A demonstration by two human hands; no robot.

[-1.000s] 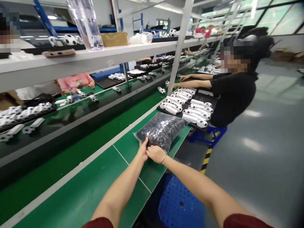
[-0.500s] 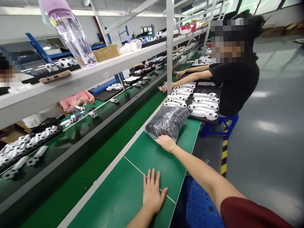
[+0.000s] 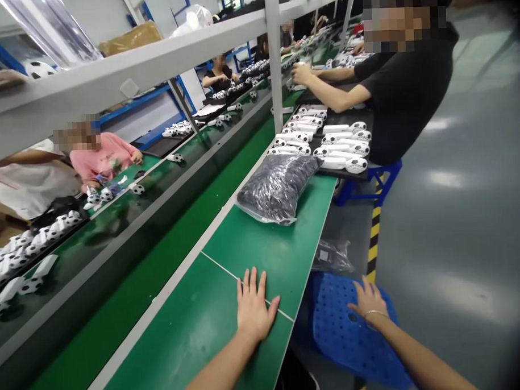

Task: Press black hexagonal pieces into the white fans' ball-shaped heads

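My left hand (image 3: 253,306) lies flat on the green conveyor belt (image 3: 240,247), fingers spread and holding nothing. Ahead of it, a clear plastic bag of small dark pieces (image 3: 277,188) rests on the belt, out of reach of the fingertips. My right hand (image 3: 368,301), with a thin bracelet on the wrist, is open and low over a blue perforated stool (image 3: 350,334). I cannot tell whether it touches the seat.
A co-worker in a black top (image 3: 404,93) sits beyond the bag beside a black tray (image 3: 344,172) of white soccer-ball-patterned items. A white shelf (image 3: 131,66) runs overhead. A small plastic bag (image 3: 332,256) lies on the floor by yellow-black tape (image 3: 372,242).
My right hand has left the bag and dropped off the belt to the blue stool. My left hand stays flat on the belt. The bag lies where it was released.
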